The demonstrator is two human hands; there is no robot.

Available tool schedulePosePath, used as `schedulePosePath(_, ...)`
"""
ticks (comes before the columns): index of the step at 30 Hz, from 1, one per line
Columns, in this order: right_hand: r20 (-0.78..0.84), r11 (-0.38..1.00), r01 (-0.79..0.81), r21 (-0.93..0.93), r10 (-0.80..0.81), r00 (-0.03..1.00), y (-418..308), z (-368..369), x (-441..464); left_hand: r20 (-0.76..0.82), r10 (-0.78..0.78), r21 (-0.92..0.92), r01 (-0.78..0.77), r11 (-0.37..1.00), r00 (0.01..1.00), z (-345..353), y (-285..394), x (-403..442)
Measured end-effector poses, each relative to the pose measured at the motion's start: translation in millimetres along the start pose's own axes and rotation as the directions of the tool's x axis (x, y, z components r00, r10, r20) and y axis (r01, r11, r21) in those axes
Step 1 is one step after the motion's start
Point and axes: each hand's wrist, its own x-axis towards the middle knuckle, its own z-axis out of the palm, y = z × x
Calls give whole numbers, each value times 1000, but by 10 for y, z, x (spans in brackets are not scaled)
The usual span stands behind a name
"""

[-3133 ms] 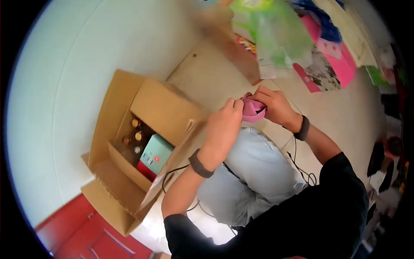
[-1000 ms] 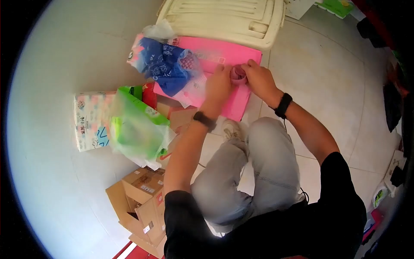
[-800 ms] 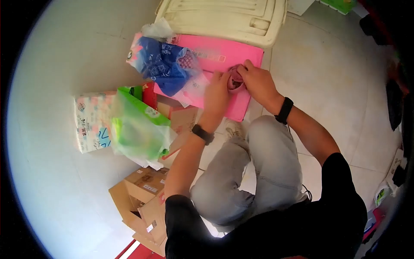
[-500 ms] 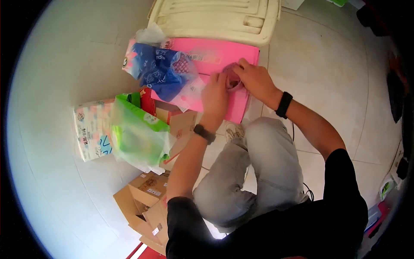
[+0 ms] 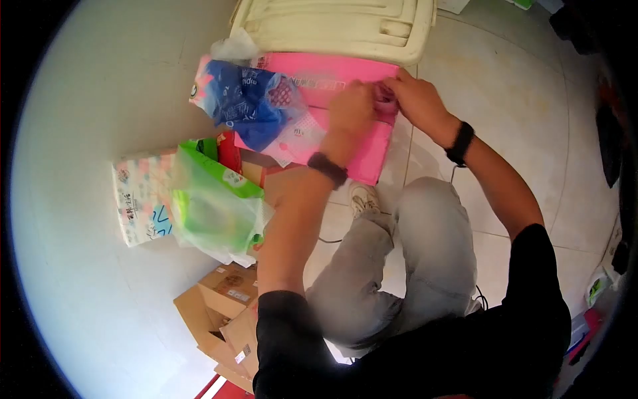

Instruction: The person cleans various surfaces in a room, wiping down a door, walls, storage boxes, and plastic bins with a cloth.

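A small pinkish-purple translucent plastic bag [image 5: 385,100] is bunched up between my hands, above the right side of a pink box [image 5: 367,151]. My right hand [image 5: 419,100] pinches its right edge with closed fingers. On the other side, my left hand [image 5: 352,110] is curled closed against the bag, its fingers blurred by motion. What lies inside the bag cannot be made out. Left of my hands, a blue printed plastic package [image 5: 246,100] rests on the pink box, with a pale pink patterned wrapper [image 5: 299,138] beside it.
Behind the pink box stands a cream plastic bin with a lid [image 5: 325,26]. To the left are a green-and-clear plastic bag [image 5: 216,206] and a patterned tissue pack [image 5: 139,199] by the wall. Open cardboard boxes [image 5: 226,299] sit at lower left. Tiled floor [image 5: 492,113] lies to the right.
Both hands have shifted to the right with the small plastic bag, which is now more bunched up. My left hand has turned and its forearm reaches further over.
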Motion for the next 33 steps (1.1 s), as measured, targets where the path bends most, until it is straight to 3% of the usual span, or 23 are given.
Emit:
schedulePosePath(3,44,1000,24,-15,-23,999,68,-123,-163,66,3,29,-5,1000,998,72,192,-51)
schedulePosePath(4,-10,998,55,8,-55,998,84,-86,-162,75,-1,56,-3,998,997,91,193,-52)
schedulePosePath(7,141,996,74,-48,-67,988,92,-132,-9,47,-82,-35,84,996,996,107,99,-41)
schedulePosePath(10,70,991,132,-10,-131,989,-29,53,244,-97,-74,-70,67,995,993,214,-283,-42)
schedulePosePath(13,24,965,253,74,-256,967,-265,325,652,-215,-95,284,155,946,972,-99,-541,-63)
schedulePosePath(15,-17,954,225,198,-226,974,-410,553,923,-159,-229,269,265,926,960,-331,-612,33)
schedulePosePath(18,-70,979,204,-24,-205,976,-606,620,1109,-104,-338,330,353,875,935,-422,-606,189)
schedulePosePath(20,-36,983,170,66,-168,985,-553,509,1018,-39,-382,336,372,865,923,-447,-567,248)
schedulePosePath(25,0,974,163,159,-166,986,-129,312,547,78,-100,179,85,980,992,-347,-220,145)
schedulePosePath(26,73,990,91,108,-99,992,-94,166,416,131,-40,119,24,993,991,-300,-136,153)
schedulePosePath(28,137,999,20,33,-25,990,-35,-107,137,201,-39,85,23,996,979,-90,54,186)
schedulePosePath(31,98,999,31,-15,-29,995,56,-192,-42,89,-5,78,-2,997,996,-109,288,73)
schedulePosePath(33,150,998,36,-54,-27,988,32,-222,-10,230,-29,54,17,998,973,-250,277,115)
